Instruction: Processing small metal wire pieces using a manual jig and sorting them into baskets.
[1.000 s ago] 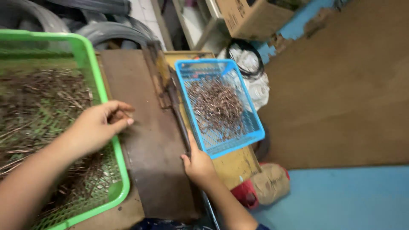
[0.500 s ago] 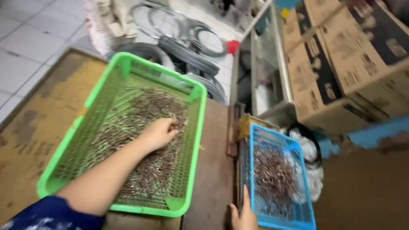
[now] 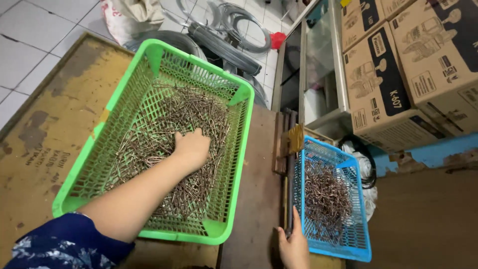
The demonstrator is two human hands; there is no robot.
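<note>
While the left hand sits buried in the pins in the green basket, fingers curled down into the pile, it looks like it's gathering a bunch; whether it has closed on any, can't tell, since the fingertips are hidden under the metal. Right hand rests at the bottom edge of the view w/ fingers extended, loose, touching the near-left edge of the blue basket and the metal rail just beside it; it grips nothing that I can see.

Pins are thin, bent, brownish wire pieces, tangled, spread over most of the green basket's floor, thickest in the middle. A second heap fills the blue basket, right of the wooden board btw. the two.

My take on doing the grab well: scoop from under, not pinch from top. Wire bits like these prob. interlock, so a top pinch would drag a messy clump and shed strays thru the mesh. Keep fingers together, palm cupped, lift slow so loose ends fall back into the green basket, not onto the board. Take a modest bunch; too big and bits would likely slip out. Ends look sharp, so press flat, don't squeeze hard. Right hand steadying the blue basket seems sensible, as light plastic would slide easily on the wood. Cardboard boxes and wire coils stand well apart, no bother.
</note>
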